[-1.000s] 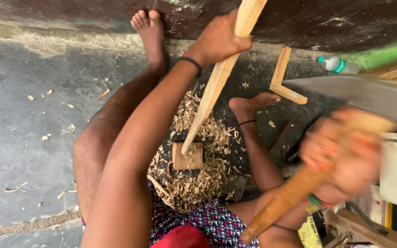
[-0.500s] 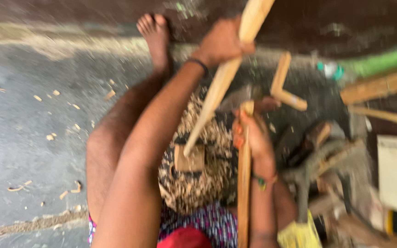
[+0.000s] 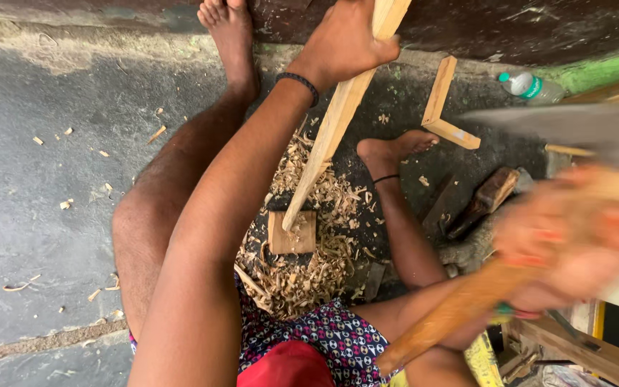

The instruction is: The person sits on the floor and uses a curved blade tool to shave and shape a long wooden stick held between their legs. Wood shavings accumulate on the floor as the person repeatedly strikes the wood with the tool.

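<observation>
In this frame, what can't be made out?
- Right hand: motion-blurred in the head view, so its grip on the wooden handle is unclear.
- Blade: smeared by motion, cut by the right edge.
- Wooden stick: top cut off by the upper edge above the left hand.

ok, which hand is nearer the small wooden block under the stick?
Left. The left hand grips the wooden stick whose tip rests on the wooden block. The right hand, blurred, holds a blade tool off to the side.
</observation>
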